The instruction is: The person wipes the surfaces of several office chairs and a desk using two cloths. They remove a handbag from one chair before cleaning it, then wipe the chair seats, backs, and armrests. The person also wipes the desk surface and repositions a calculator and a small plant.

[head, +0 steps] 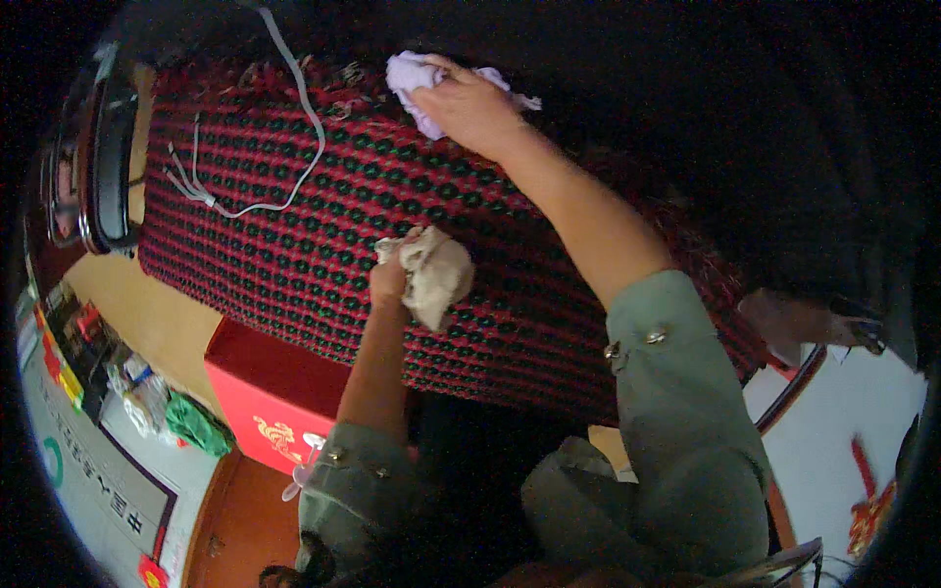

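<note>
My left hand (389,279) grips a crumpled beige cloth (441,275) over the middle of a red and dark green woven cover (294,228). Farther up, my right hand (474,110) presses a lavender cloth (413,77) at the cover's far edge, where dark shadow begins. Some of its fingers are hidden in the folds. To the left of both hands, a pale cable (317,132) with several thin branching ends lies in a loop across the cover. A ragged fringe (323,84) runs along the cover's far side.
A red box (272,404) with a gold print stands against the near edge of the cover. Beyond it are a green plastic bag (195,425) and a framed board (110,470) bearing writing. At far left is a dark padded chair (114,169). The upper right is too dark to read.
</note>
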The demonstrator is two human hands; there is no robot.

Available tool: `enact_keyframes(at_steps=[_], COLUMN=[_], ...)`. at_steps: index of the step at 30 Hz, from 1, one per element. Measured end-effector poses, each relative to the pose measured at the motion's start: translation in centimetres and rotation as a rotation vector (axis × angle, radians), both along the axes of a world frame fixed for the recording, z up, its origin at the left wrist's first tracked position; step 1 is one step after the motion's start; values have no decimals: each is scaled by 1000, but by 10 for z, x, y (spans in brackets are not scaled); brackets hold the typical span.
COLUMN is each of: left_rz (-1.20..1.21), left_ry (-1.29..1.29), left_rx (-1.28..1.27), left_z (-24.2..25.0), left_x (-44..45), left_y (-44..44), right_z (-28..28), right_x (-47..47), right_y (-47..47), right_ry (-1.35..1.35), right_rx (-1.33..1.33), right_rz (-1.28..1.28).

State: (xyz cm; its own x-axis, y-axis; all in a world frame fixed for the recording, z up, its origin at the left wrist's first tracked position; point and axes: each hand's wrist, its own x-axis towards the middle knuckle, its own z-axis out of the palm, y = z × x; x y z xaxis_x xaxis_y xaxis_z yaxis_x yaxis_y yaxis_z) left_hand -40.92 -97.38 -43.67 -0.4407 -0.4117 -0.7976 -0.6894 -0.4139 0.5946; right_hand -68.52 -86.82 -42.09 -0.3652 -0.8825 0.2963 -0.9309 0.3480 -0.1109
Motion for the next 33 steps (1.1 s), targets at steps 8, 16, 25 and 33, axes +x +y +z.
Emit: enact_keyframes(at_steps=[8, 16, 25, 33], left_rz=[-586, -82, 140, -287], left_ry=[315, 100, 31, -275], left_rx=[-74, 334, 360, -83], left_z=[-66, -45, 3, -8], left_x=[52, 32, 0, 1], left_y=[-45, -34, -9, -18], right_z=[-2, 24, 83, 29], right_x=[24, 78, 166, 234], right_y=[193, 375, 322, 257], right_ry=[-18, -16, -536, -492], right_rx=[-168, 365, -136, 76], right_rz=[-79, -306, -882, -949])
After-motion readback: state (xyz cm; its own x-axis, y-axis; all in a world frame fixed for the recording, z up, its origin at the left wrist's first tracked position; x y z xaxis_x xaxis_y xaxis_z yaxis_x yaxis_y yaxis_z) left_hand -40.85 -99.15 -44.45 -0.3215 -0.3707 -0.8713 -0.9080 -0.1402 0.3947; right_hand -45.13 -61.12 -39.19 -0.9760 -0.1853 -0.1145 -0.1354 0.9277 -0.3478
